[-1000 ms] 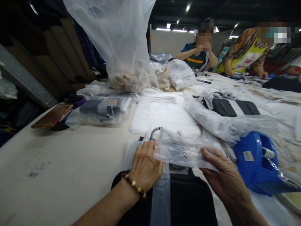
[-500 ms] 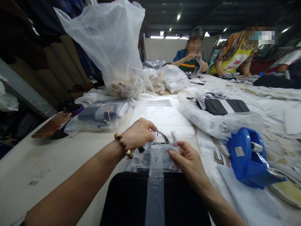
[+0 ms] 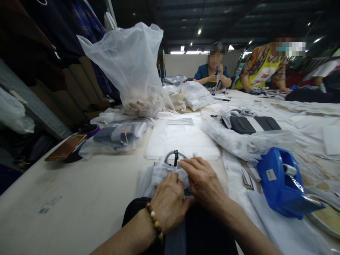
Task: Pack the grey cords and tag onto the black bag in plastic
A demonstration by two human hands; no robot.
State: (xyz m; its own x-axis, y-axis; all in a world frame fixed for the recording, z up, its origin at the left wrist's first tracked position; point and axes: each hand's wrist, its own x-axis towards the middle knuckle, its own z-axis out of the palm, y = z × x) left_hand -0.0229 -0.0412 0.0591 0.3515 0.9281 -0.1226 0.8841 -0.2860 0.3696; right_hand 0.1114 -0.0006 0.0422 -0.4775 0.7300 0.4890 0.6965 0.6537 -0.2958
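Note:
My left hand (image 3: 170, 202), with a bead bracelet on its wrist, presses down on a small clear plastic bag (image 3: 162, 174) at the near edge of the table (image 3: 79, 191). Beside it, my right hand (image 3: 203, 180) also grips the bag, fingers over its top. A dark cord loop (image 3: 174, 156) pokes out just beyond the fingers. Under both hands lies a black case (image 3: 207, 230), mostly hidden by my arms.
A blue tape dispenser (image 3: 281, 180) stands at the right. A stack of white flat bags (image 3: 183, 136) lies ahead, a large clear bag (image 3: 132, 67) of scraps behind it, packed goods (image 3: 119, 134) and a phone (image 3: 65, 147) at the left. Two people work at the far end.
Both hands came down and together over the small bag, which is now bunched on the black case; before, they held it spread out and lifted. The view tilted slightly up.

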